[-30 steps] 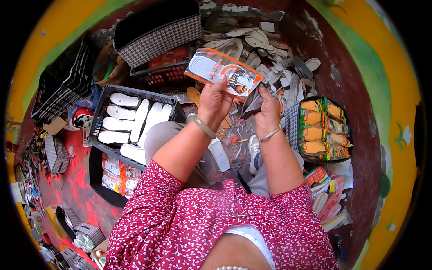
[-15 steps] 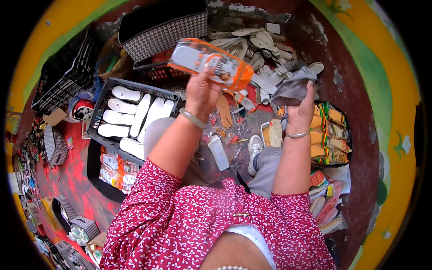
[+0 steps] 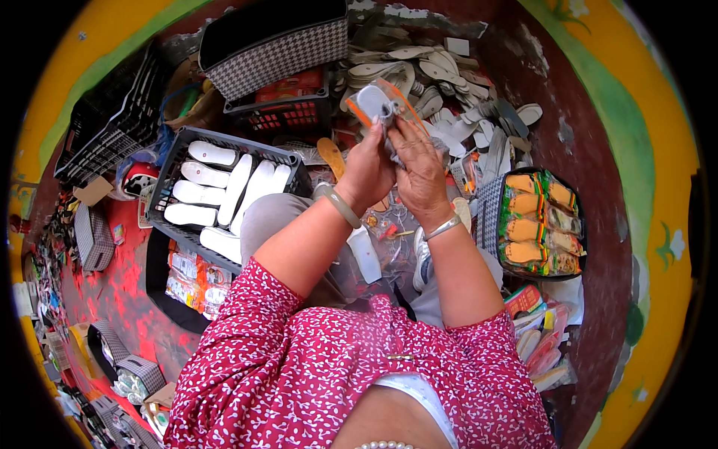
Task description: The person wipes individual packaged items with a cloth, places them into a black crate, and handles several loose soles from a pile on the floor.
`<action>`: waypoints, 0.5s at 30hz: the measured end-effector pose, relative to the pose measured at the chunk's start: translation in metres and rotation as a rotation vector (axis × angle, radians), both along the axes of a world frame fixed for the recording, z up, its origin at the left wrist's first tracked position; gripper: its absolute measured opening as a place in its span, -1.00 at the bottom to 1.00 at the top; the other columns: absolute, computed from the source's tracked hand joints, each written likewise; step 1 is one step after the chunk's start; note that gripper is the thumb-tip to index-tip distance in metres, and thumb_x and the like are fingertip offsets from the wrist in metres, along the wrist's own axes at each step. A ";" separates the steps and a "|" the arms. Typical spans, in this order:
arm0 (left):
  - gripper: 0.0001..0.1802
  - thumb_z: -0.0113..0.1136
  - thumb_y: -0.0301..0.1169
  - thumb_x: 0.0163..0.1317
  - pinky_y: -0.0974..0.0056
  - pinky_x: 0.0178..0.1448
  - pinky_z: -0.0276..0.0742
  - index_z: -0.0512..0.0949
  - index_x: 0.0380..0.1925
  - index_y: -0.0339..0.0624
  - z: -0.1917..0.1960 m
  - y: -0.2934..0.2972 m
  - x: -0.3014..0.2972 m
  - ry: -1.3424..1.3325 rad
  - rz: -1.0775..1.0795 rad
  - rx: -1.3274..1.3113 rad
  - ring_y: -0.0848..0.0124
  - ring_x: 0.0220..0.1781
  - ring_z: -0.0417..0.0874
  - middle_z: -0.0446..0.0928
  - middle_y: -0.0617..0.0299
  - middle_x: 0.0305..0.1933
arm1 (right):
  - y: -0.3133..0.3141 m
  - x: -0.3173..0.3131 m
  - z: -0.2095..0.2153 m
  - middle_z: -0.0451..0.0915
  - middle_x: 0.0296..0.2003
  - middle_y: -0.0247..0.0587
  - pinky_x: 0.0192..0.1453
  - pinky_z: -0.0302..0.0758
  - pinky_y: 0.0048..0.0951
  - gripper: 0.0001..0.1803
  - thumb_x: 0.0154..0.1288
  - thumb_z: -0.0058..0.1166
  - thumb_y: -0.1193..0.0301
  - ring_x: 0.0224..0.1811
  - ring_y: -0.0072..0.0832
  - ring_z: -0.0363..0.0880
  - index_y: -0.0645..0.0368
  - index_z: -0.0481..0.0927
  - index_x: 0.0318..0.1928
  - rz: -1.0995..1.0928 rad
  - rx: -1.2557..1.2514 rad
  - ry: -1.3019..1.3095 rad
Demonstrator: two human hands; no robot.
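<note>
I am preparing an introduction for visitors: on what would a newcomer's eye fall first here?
Probably on the orange-edged package at the upper centre, held in the left hand, with the right hand against it. The white insoles in the dark grey crate on the left also stand out, as do the yellow-orange insole packs in the checked basket on the right.

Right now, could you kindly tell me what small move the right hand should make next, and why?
I would probably slide the grey cloth lightly along the orange-edged packet: the right hand appears to press the cloth against it, while the left hand holds the packet's near end, seemingly steadying it.
</note>
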State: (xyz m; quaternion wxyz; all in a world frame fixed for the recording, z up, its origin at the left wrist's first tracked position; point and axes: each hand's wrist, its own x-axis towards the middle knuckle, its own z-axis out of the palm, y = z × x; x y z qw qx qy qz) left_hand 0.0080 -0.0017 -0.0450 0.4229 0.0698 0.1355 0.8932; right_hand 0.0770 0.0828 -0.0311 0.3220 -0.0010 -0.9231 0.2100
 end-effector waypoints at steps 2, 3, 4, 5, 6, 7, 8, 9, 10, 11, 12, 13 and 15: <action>-0.59 -0.26 -0.13 0.39 0.15 0.22 0.33 0.37 0.00 -0.18 0.000 -0.006 -0.011 -0.034 0.033 -0.018 0.27 0.04 0.48 0.47 0.15 -0.03 | -0.007 0.004 0.003 0.43 0.13 -0.28 0.10 0.21 -0.31 -0.50 0.05 -0.02 0.53 0.21 -0.27 0.34 -0.02 0.49 0.08 0.046 0.011 -0.031; -0.65 -0.22 -0.18 0.38 0.15 0.15 0.40 0.39 -0.06 -0.18 0.005 -0.011 -0.015 -0.059 0.032 -0.044 0.27 -0.05 0.52 0.50 0.13 -0.11 | -0.009 0.006 0.004 0.43 0.13 -0.28 0.10 0.21 -0.31 -0.51 0.05 -0.02 0.52 0.21 -0.27 0.34 -0.02 0.49 0.07 0.054 0.040 -0.053; -0.65 -0.20 -0.19 0.38 0.14 0.13 0.42 0.40 -0.07 -0.22 0.004 -0.012 -0.017 -0.024 0.052 -0.052 0.26 -0.06 0.53 0.50 0.11 -0.11 | -0.011 0.007 0.004 0.43 0.13 -0.28 0.10 0.21 -0.30 -0.52 0.05 -0.01 0.52 0.21 -0.27 0.34 -0.02 0.50 0.06 0.061 0.069 -0.076; -0.65 -0.18 -0.20 0.37 0.13 0.12 0.43 0.41 -0.09 -0.25 0.001 -0.013 -0.020 0.010 0.072 -0.062 0.25 -0.07 0.53 0.51 0.08 -0.11 | -0.013 0.008 0.003 0.43 0.13 -0.28 0.10 0.20 -0.29 -0.52 0.04 -0.02 0.54 0.20 -0.27 0.35 -0.03 0.52 0.05 0.057 0.070 -0.080; -0.64 -0.16 -0.21 0.36 0.11 0.10 0.44 0.41 -0.10 -0.28 0.000 -0.015 -0.024 0.044 0.098 -0.070 0.24 -0.09 0.54 0.51 0.06 -0.11 | -0.014 0.008 0.003 0.44 0.12 -0.28 0.09 0.21 -0.30 -0.52 0.04 -0.02 0.54 0.20 -0.27 0.35 -0.03 0.52 0.04 0.065 0.066 -0.074; -0.68 -0.15 -0.29 0.34 0.11 0.08 0.46 0.39 -0.07 -0.29 -0.001 -0.015 -0.026 0.050 0.146 -0.106 0.22 -0.08 0.55 0.50 0.05 -0.09 | -0.014 0.009 0.003 0.44 0.12 -0.28 0.09 0.21 -0.30 -0.52 0.03 -0.02 0.55 0.20 -0.27 0.36 -0.04 0.52 0.04 0.074 0.061 -0.069; -0.68 -0.16 -0.30 0.35 0.11 0.09 0.45 0.38 -0.05 -0.30 -0.002 -0.016 -0.029 0.054 0.169 -0.093 0.22 -0.06 0.54 0.50 0.04 -0.07 | -0.013 0.010 0.004 0.45 0.11 -0.28 0.08 0.21 -0.30 -0.52 0.03 -0.01 0.55 0.19 -0.27 0.36 -0.04 0.53 0.03 0.084 0.055 -0.063; -0.68 -0.17 -0.31 0.35 0.10 0.11 0.44 0.36 -0.04 -0.30 0.001 -0.020 -0.032 0.058 0.193 -0.081 0.21 -0.04 0.54 0.49 0.04 -0.06 | -0.011 0.009 0.001 0.48 0.07 -0.24 0.07 0.28 -0.30 -0.54 0.01 -0.03 0.60 0.17 -0.25 0.39 0.01 0.57 -0.02 0.103 0.047 -0.044; -0.68 -0.18 -0.32 0.35 0.09 0.12 0.43 0.35 -0.02 -0.31 0.002 -0.023 -0.035 0.060 0.220 -0.070 0.20 -0.02 0.53 0.48 0.04 -0.04 | -0.007 0.009 -0.004 0.49 0.05 -0.21 0.08 0.30 -0.30 -0.55 0.00 -0.04 0.62 0.16 -0.23 0.39 0.04 0.57 -0.04 0.108 0.035 -0.053; -0.66 -0.20 -0.35 0.34 0.06 0.16 0.39 0.32 0.02 -0.32 -0.004 -0.023 -0.045 0.092 0.301 -0.058 0.18 0.03 0.50 0.46 0.02 0.00 | -0.003 0.008 -0.009 0.50 0.03 -0.17 0.10 0.32 -0.31 -0.56 -0.01 -0.05 0.64 0.15 -0.21 0.39 0.07 0.58 -0.06 0.115 0.023 -0.062; -0.65 -0.22 -0.35 0.35 0.02 0.19 0.35 0.31 0.03 -0.34 0.000 -0.027 -0.048 0.054 0.249 0.017 0.16 0.06 0.48 0.45 0.00 0.02 | 0.003 0.012 -0.017 0.51 0.02 -0.14 0.12 0.34 -0.31 -0.58 -0.01 -0.06 0.65 0.15 -0.20 0.40 0.10 0.59 -0.09 0.116 0.008 -0.077; -0.65 -0.22 -0.35 0.35 0.00 0.19 0.35 0.31 0.04 -0.34 0.006 -0.033 -0.048 0.067 0.299 0.026 0.15 0.08 0.48 0.45 0.01 0.03 | 0.012 0.019 -0.029 0.52 0.00 -0.09 0.15 0.34 -0.34 -0.56 -0.03 -0.10 0.68 0.13 -0.19 0.41 0.14 0.59 -0.10 0.076 -0.067 -0.149; -0.66 -0.19 -0.35 0.35 -0.03 0.21 0.34 0.30 0.05 -0.30 0.009 -0.052 -0.056 0.102 0.369 0.038 0.15 0.11 0.46 0.45 0.04 0.04 | 0.024 0.026 -0.037 0.52 -0.02 -0.05 0.21 0.32 -0.38 -0.53 -0.08 -0.17 0.72 0.10 -0.18 0.44 0.20 0.58 -0.11 0.066 -0.233 -0.236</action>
